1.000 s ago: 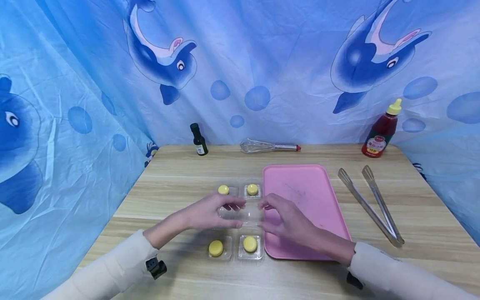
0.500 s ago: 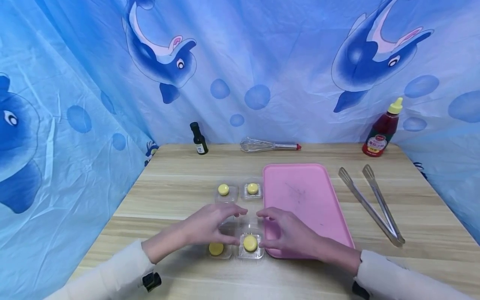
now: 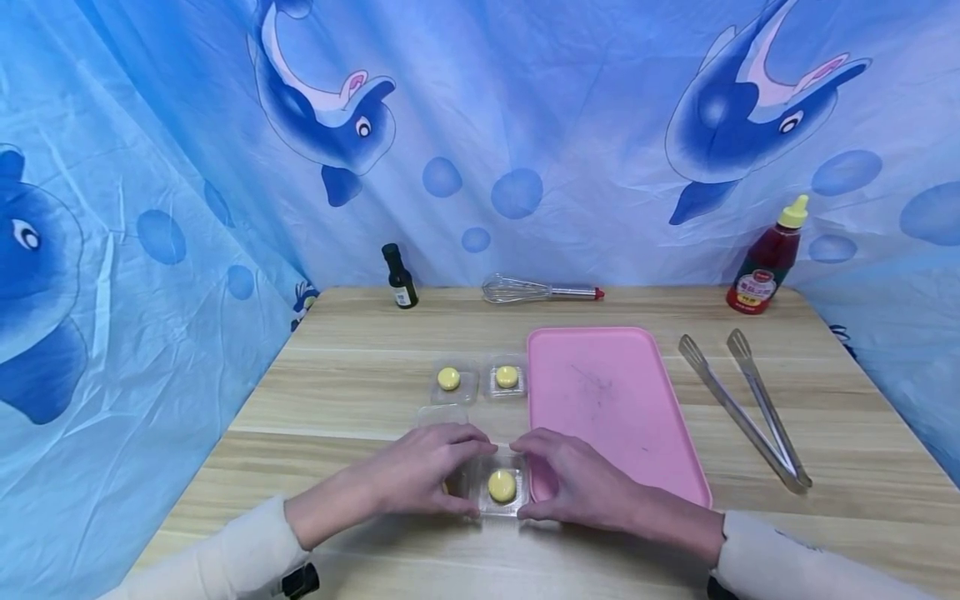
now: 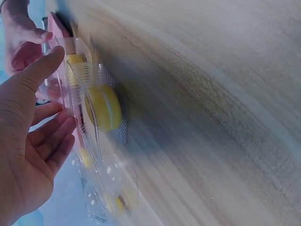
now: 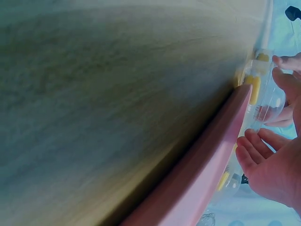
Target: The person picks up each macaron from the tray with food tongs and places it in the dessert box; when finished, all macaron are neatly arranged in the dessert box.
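Observation:
In the head view, a yellow macaron (image 3: 502, 486) sits in a small clear plastic box (image 3: 503, 509), right of centre at the front. My left hand (image 3: 422, 468) and right hand (image 3: 581, 481) hold the box's clear lid from either side, thumbs at the near corners, forefingers at the far ones. The lid lies low over the macaron. A second front box stands under my left hand, its macaron (image 4: 103, 108) plain in the left wrist view and mostly hidden in the head view. Its lid (image 3: 442, 415) lies folded back, behind my left hand.
Two more boxed macarons (image 3: 448, 379) stand behind the hands. A pink tray (image 3: 600, 392) lies right beside the boxes, partly under the right hand. Farther right are metal tongs (image 3: 742, 417) and a sauce bottle (image 3: 762, 267). A whisk (image 3: 536, 290) and small dark bottle (image 3: 400, 277) stand at the back.
Both hands have come toward the person and down from behind the front right box to its sides. Its lid has swung forward with them over the macaron.

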`<state>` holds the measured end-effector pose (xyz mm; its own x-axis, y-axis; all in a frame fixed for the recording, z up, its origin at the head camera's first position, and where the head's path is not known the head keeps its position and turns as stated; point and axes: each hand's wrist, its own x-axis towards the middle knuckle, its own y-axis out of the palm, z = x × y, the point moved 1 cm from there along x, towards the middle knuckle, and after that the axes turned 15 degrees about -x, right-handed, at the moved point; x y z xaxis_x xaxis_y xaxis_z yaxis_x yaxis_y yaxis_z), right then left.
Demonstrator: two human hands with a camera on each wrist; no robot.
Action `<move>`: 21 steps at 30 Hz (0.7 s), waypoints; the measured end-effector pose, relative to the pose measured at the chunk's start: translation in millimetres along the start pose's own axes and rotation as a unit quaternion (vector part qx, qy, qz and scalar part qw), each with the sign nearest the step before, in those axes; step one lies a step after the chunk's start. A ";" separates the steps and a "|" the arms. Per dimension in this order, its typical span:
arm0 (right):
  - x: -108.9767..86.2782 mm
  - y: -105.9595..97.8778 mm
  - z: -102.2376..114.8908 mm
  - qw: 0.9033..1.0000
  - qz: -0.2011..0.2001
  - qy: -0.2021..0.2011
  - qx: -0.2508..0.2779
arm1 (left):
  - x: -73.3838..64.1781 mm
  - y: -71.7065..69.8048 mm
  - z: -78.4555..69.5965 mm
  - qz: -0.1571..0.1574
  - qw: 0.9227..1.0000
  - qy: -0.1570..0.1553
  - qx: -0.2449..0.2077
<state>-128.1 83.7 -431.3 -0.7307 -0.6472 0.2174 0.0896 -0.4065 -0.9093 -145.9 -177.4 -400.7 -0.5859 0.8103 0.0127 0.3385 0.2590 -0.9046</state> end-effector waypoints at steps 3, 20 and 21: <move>0.0 1.0 1.0 1.000 0.003 0.000 -0.004 | -0.2 1.2 -1.1 0.004 1.000 -0.003 0.004; -1.1 1.5 7.3 0.997 0.012 0.010 -0.076 | 5.3 3.1 -11.6 0.017 0.999 -0.006 0.040; -1.0 1.6 7.4 0.997 0.012 0.013 -0.076 | 5.6 3.1 -11.9 0.017 0.999 -0.007 0.041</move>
<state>-122.2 78.9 -430.4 -0.7469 -0.6382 0.1867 0.0060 -0.2873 -0.9578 -139.3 -165.8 -398.4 -0.5862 0.8098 -0.0240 0.2969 0.1871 -0.9364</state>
